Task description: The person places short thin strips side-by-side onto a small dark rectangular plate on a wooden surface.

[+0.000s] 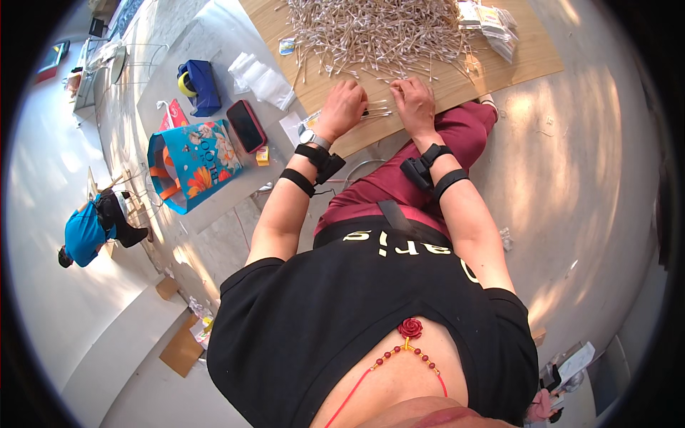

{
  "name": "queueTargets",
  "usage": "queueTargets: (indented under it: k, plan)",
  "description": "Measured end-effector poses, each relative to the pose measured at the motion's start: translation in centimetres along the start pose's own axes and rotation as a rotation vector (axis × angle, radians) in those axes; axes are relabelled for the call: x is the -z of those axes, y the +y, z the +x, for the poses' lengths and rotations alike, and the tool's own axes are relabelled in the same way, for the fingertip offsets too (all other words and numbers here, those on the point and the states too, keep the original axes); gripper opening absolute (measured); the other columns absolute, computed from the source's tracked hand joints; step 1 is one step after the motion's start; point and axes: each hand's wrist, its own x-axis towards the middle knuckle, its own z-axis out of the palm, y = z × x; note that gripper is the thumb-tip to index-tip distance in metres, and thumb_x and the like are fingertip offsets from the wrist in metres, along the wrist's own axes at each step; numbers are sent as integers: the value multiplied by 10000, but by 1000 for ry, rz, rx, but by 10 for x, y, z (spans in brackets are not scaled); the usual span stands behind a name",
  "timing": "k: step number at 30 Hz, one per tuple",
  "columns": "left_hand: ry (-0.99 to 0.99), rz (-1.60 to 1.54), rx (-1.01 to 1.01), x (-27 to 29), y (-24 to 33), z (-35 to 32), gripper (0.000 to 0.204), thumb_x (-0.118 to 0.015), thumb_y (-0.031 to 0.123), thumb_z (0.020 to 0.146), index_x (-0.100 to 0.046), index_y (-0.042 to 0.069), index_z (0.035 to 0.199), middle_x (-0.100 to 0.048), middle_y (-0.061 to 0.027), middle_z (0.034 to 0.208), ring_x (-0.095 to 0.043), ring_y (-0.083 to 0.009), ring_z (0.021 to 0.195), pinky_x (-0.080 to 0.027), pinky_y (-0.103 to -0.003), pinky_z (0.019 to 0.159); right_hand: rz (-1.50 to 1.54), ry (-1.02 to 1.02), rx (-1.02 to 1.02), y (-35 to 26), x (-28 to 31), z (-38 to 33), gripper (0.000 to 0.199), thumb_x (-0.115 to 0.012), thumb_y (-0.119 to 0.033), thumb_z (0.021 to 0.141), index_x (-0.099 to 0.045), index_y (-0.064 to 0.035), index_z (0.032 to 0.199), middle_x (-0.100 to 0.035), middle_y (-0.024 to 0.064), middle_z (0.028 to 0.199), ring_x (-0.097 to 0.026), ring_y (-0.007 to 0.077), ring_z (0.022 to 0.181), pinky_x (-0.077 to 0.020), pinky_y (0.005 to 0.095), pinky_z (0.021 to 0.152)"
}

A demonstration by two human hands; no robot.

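Observation:
A large heap of cotton swabs [378, 32] covers the far part of the wooden tabletop [524, 60]. My left hand [344, 107] rests at the near edge of the heap with its fingers curled closed; what they hold, if anything, is hidden. To its right, my right hand [414, 103] is bent over the table, thumb and fingers drawn together near the swabs' edge. Whether a swab is in that pinch is too small to make out. Between the two hands lie a few loose cotton swabs [378, 112], roughly parallel.
Small clear packets [496, 32] lie at the table's far right. Left of the table are white plastic bags [260, 78], a blue tape dispenser [200, 87], a phone [246, 126] and a blue floral bag [203, 164]. Another person [93, 225] is bent over at far left.

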Motion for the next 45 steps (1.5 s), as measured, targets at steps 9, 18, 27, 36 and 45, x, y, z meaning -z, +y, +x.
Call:
queueTargets:
  k: [9, 18, 27, 36, 45]
  plan:
    - [99, -618, 23, 31, 27, 119, 219, -758, 164, 944, -711, 17, 1099, -755, -148, 947, -723, -290, 787, -570, -354, 756, 47, 57, -24, 3, -4, 2, 112, -786, -166, 896, -735, -149, 995, -670, 52, 962, -667, 286, 952, -490, 423, 840]
    - [211, -211, 17, 14, 15, 105, 129, -759, 128, 889, -766, 76, 1007, -731, -112, 967, -713, -318, 896, -580, -426, 817, -4, 75, -23, 11, -2, 1, 150, -822, -206, 860, -746, -160, 981, -659, 35, 983, -649, 271, 1000, -476, 433, 885]
    - [126, -13, 49, -1, 4, 53, 162, -807, 194, 868, -783, 122, 1012, -687, -108, 1038, -662, -335, 1065, -539, -434, 929, -54, 27, 11, 8, -7, 5, 194, -839, -269, 847, -774, -178, 1006, -660, 17, 988, -648, 249, 1012, -455, 427, 896]
    - [62, 45, 0, -19, 9, 61, 138, -782, 203, 877, -752, 83, 939, -666, -124, 1005, -643, -349, 1059, -521, -450, 920, -58, 31, 37, 8, -9, 5, 185, -823, -281, 858, -772, -182, 1005, -661, 6, 987, -651, 242, 1009, -458, 424, 890]
    - [49, -33, 59, -7, 8, 52, 121, -751, 159, 858, -728, 46, 894, -677, -154, 984, -651, -373, 1023, -529, -461, 911, -52, 32, 103, 4, -10, 9, 125, -807, -231, 861, -749, -173, 955, -656, 1, 962, -650, 229, 1000, -458, 416, 879]
